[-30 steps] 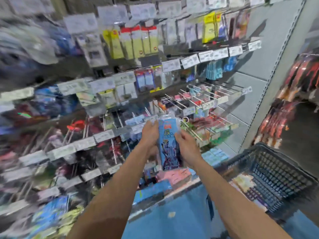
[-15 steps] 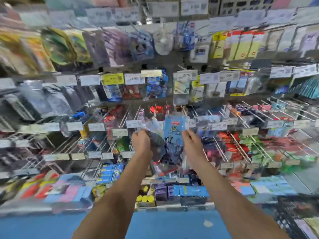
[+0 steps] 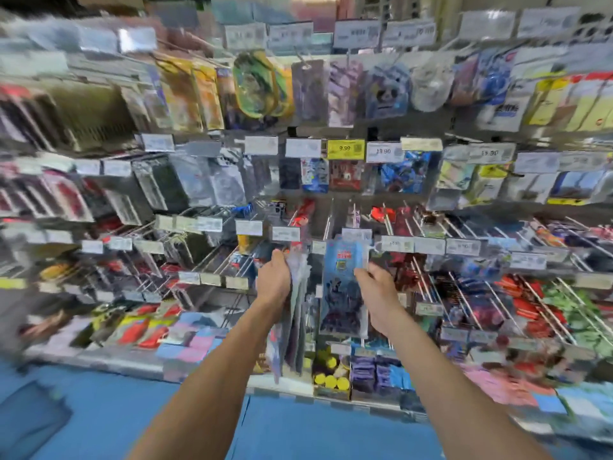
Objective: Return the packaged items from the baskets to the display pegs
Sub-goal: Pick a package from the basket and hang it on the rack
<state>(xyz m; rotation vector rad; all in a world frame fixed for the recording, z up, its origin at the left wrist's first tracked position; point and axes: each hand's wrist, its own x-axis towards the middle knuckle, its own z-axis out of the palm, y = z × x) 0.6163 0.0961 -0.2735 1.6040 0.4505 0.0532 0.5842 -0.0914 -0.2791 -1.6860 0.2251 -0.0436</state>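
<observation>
- Hanging step: right hand (image 3: 378,290) is pinching a blue pack (image 3: 345,287) at its 3 o'clock edge, before the pegs (image 3: 326,224);
- left hand (image 3: 274,277) is gripping spare packs (image 3: 292,313) at its 9 o'clock;
- next is probably lining its hole onto one; blur is hiding the hole.

We see two slim forearms, both bare along all of their visible length. The left forearm (image 3: 212,376) shows on the left of the view and the right forearm (image 3: 441,370) on the right. Each ends in a bare hand: the left hand (image 3: 275,280) and the right hand (image 3: 378,290). Motion blur softens the fingers, so we cannot make out finer detail there.
</observation>
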